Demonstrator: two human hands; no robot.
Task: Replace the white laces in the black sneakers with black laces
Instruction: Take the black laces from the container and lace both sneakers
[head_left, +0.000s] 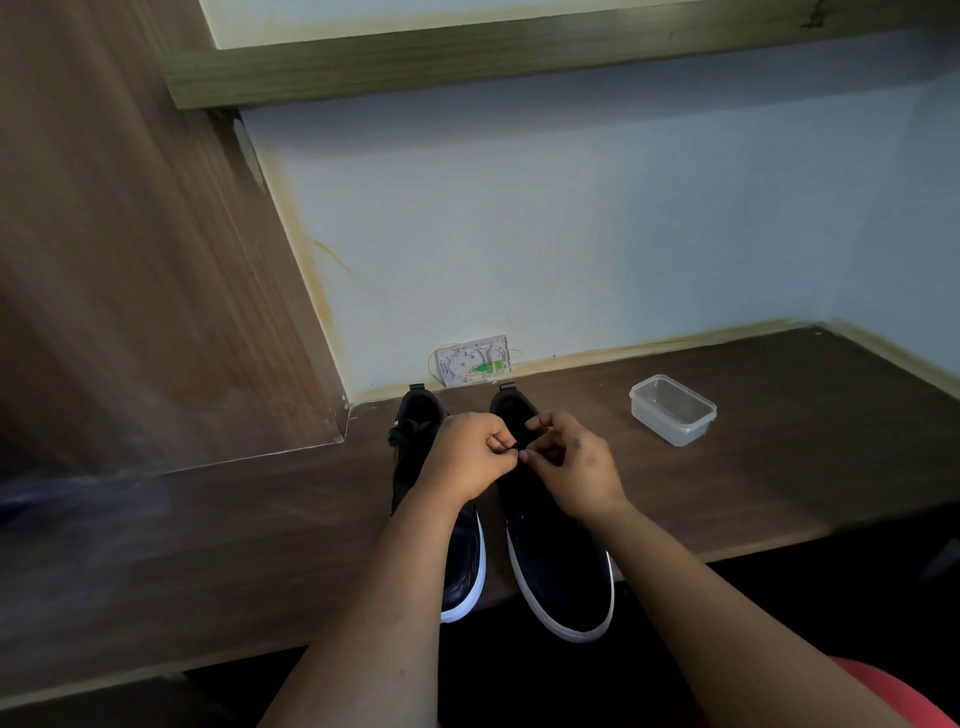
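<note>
Nearby, clear tub (672, 409) right of sneakers (550, 545)

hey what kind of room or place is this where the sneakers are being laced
Probably a built-in desk nook in a home or dorm room: a dark wooden desk set against a pale blue wall, a wooden shelf overhead, and an open wall junction box.

The table (779, 441) is dark brown wood-grain with a faint sheen, as is the side panel (130, 260) on the left. The left sneaker (465, 566) looks glossy black, leather-like; the right sneaker (550, 551) looks matter. Both have smooth white soles. The container (672, 410) at far right is clear plastic.
</note>
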